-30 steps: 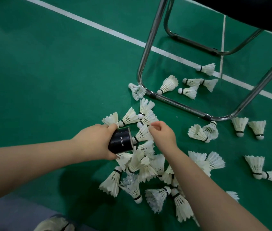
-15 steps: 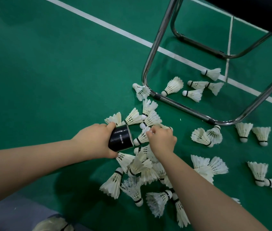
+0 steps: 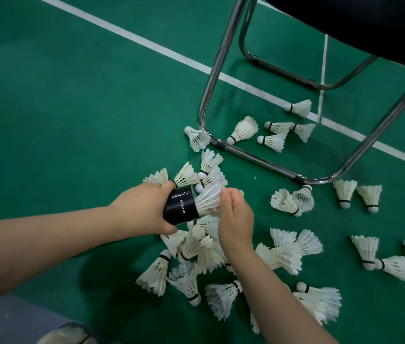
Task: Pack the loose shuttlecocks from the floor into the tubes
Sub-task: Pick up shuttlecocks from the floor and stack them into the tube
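Green court floor, with a white line running diagonally across it, upper left to right.
Chrome chair frame stands on the floor at upper right, with the black seat above it.
Loose shuttlecocks are everywhere. The main heap lies under and below both hands. A small group sits inside the frame's footprint, and one of those touches the frame's corner leg. More scatter lies out to the right of the frame, well apart from the heap.
Both bare forearms come in from the bottom and left edges.
Left grip: fingers and thumb are wrapped round the black tube. The tube is held roughly level just over the heap, open end pointing right, with "PUSH IN" print facing up. The rear of the tube is hidden in the palm.
Right grip: fingers are curled onto the feather skirt of one shuttlecock at the tube mouth, thumb on top.
That shuttlecock is cork-first in the tube. The cork is out of sight inside and most of the skirt is outside the rim.
Can't tell how many are already in the tube.
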The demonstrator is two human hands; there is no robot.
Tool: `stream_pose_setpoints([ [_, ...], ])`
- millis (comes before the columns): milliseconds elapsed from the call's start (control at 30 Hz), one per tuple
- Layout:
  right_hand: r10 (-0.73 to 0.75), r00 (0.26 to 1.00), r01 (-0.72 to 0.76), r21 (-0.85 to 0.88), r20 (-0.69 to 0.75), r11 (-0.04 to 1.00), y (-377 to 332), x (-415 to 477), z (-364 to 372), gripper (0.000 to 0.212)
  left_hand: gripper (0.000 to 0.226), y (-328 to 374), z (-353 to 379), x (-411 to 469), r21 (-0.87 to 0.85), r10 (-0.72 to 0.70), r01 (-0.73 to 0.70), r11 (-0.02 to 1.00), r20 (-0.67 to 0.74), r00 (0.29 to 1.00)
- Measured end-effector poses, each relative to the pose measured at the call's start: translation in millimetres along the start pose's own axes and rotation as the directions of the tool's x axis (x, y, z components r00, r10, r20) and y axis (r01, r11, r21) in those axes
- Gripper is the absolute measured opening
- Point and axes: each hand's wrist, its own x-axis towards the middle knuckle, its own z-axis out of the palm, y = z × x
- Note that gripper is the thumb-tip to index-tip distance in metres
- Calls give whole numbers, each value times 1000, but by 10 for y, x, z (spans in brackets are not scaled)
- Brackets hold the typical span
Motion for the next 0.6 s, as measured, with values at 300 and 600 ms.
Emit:
stream_pose_setpoints([
  [300,180,826,-345,228,534,911,-99,-3,-65,40,60,73,-14,35,10,32,-32,999,-13,999],
  [600,168,515,-362,35,841,932,-44,229,17,45,62,95,5,75,64,84,-83,994,-1,997],
])
